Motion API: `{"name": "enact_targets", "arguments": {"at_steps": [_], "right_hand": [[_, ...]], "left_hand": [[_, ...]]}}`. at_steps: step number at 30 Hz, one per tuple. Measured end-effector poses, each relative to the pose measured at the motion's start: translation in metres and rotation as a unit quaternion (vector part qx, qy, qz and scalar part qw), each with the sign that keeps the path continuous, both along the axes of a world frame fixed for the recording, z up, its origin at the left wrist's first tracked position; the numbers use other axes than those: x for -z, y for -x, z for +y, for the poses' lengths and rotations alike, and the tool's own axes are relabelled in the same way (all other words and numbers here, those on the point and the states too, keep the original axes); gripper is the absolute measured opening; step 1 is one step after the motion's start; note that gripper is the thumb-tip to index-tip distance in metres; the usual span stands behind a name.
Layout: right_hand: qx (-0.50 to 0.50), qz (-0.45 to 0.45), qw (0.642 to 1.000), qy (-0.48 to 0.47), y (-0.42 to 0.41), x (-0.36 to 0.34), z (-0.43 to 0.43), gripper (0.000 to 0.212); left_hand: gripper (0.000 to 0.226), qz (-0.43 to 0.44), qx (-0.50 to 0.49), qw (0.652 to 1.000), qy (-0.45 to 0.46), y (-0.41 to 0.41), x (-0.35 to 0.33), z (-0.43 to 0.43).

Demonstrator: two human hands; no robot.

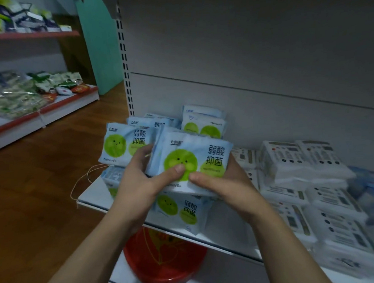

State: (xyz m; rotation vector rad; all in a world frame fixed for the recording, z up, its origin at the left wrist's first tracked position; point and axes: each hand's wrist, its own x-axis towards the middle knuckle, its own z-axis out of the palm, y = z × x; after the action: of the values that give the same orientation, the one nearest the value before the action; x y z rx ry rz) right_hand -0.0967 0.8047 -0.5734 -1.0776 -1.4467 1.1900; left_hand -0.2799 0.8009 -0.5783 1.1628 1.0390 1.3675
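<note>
At the centre of the frame, a soft pale-blue plastic packet with a green smiling circle (193, 160) is held above the white metal shelf (86, 196). It is pinched by the left hand (140, 183) and the right hand (219, 181), thumbs curled on its front. It is judged light, squashy and slippery, best gripped at the lower edge.

At least seven green-faced packets (196, 162); about nine white packs (301, 162); one red basin (165, 263)

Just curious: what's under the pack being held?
A second pack lies on the shelf below the held pack, a red basin lower still. The left hand and right hand cover whatever is between.
</note>
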Motion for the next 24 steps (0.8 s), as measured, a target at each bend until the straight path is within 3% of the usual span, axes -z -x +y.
{"name": "enact_targets", "arguments": {"at_steps": [3,6,9,12,14,18,24], "right_hand": [[0.084,0.053,0.995,-0.03,-0.001,0.0,0.003,0.067],[0.2,0.06,0.976,-0.053,-0.009,-0.001,0.013,0.062],[0.242,0.041,0.966,-0.077,-0.01,0.003,0.023,0.06],[0.257,-0.015,0.961,-0.104,-0.002,0.01,0.032,0.081],[0.27,-0.075,0.954,-0.103,0.003,0.019,0.039,0.095],[0.274,-0.176,0.942,-0.081,0.007,0.034,0.044,0.092],[0.294,-0.173,0.939,-0.041,0.0,0.041,0.044,0.106]], "left_hand": [[0.085,0.027,0.034,0.999,-0.012,-0.008,0.002,0.005],[0.075,0.165,-0.006,0.985,-0.057,-0.013,-0.001,0.006],[0.054,0.309,-0.078,0.938,-0.136,-0.006,-0.001,0.004],[0.045,0.406,-0.145,0.886,-0.17,0.014,0.003,0.007],[0.046,0.44,-0.178,0.866,-0.159,0.025,0.004,0.008],[0.049,0.482,-0.191,0.846,-0.126,0.038,0.008,0.008],[0.056,0.5,-0.177,0.842,-0.102,0.041,0.013,0.005]]}}
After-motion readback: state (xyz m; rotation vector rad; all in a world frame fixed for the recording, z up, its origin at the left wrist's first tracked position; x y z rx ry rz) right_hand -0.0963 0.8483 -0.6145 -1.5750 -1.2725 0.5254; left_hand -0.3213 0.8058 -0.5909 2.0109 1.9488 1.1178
